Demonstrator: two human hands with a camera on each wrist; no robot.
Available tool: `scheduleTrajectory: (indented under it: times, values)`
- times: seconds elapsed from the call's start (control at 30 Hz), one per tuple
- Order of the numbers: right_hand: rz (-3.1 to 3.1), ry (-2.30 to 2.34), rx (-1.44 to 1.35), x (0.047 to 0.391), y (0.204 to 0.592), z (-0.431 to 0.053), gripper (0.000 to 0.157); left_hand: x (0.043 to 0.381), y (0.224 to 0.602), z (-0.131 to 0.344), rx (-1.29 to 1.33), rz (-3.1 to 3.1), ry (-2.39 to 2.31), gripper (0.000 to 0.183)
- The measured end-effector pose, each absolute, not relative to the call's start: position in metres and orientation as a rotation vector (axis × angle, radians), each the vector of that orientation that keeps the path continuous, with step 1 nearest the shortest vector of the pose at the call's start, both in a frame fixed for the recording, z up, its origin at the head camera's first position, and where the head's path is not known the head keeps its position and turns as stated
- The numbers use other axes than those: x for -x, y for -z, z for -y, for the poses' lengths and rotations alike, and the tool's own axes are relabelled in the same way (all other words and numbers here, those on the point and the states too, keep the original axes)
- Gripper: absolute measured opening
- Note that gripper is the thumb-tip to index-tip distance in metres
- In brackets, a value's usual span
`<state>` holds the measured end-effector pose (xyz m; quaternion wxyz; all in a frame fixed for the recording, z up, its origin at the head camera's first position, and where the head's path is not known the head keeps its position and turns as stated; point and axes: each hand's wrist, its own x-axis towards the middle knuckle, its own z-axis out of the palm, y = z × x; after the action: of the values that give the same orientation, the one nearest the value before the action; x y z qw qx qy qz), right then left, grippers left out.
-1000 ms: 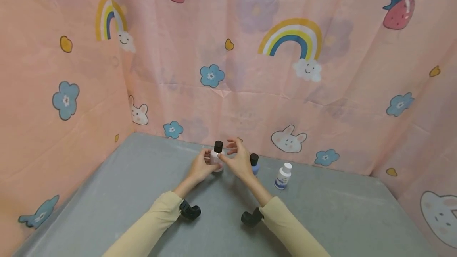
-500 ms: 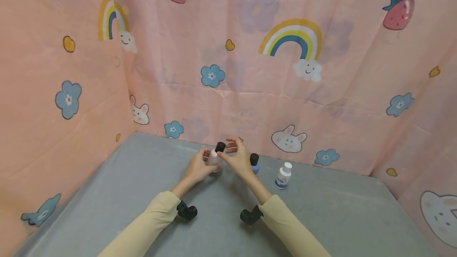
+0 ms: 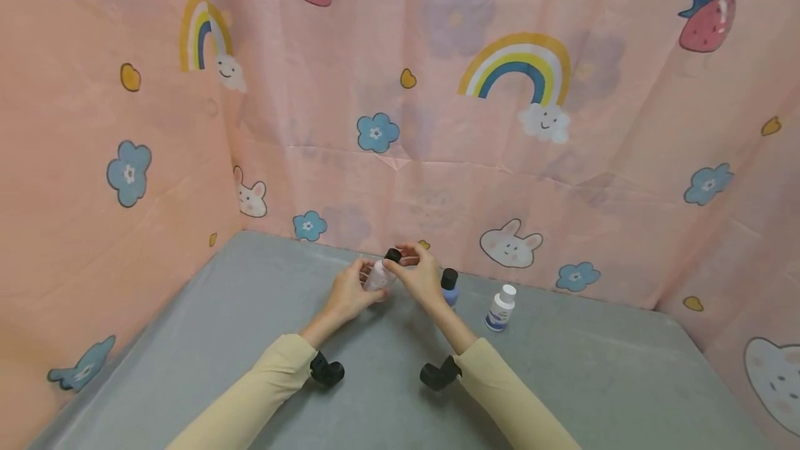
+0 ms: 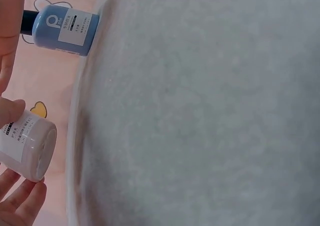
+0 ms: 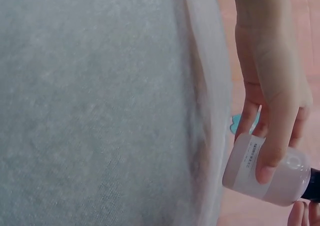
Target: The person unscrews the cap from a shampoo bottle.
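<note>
My left hand (image 3: 346, 295) grips a pale pink lotion bottle (image 3: 378, 278) round its body. The bottle leans so that its black cap (image 3: 393, 255) points up and to the right. Thumb and fingers of my right hand (image 3: 423, 279) pinch the cap. In the right wrist view a thumb lies across the label of the pink bottle (image 5: 241, 170), and right fingertips (image 5: 297, 215) sit at the cap. The left wrist view shows the base of the pink bottle (image 4: 46, 152); its cap is out of frame there.
A blue bottle (image 3: 448, 295) with a black cap stands behind my right wrist, partly hidden by it. Farther right is a white bottle (image 3: 499, 311) with a white cap. A pink patterned curtain (image 3: 437, 179) hangs behind the grey table (image 3: 387, 394).
The pink bottle has gone from upright to leaning right in my left hand. My right fingers have drawn in around its cap. The blue and white bottles stay put.
</note>
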<state>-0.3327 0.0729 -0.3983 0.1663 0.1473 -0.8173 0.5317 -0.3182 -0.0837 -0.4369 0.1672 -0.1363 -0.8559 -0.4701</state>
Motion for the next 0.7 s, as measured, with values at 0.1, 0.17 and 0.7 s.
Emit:
scheduleTrajectory:
  times: [0.1, 0.17, 0.7]
  values:
    - [2.305, -1.542, -0.389, 0.3345, 0.3982, -0.0726, 0.039, 0.3173, 0.4331, 0.0833, 0.384, 2.443, 1.308, 0.052]
    - [2.299, -1.569, -0.363, 0.335, 0.3977, -0.0727, 0.038, 0.3162, 0.4304, 0.0827, 0.375, 2.459, 1.285, 0.052]
    - [2.289, -1.802, -0.192, 0.3299, 0.395, -0.0722, 0.042, 0.3105, 0.4312, 0.0766, 0.327, 2.381, 0.983, 0.051]
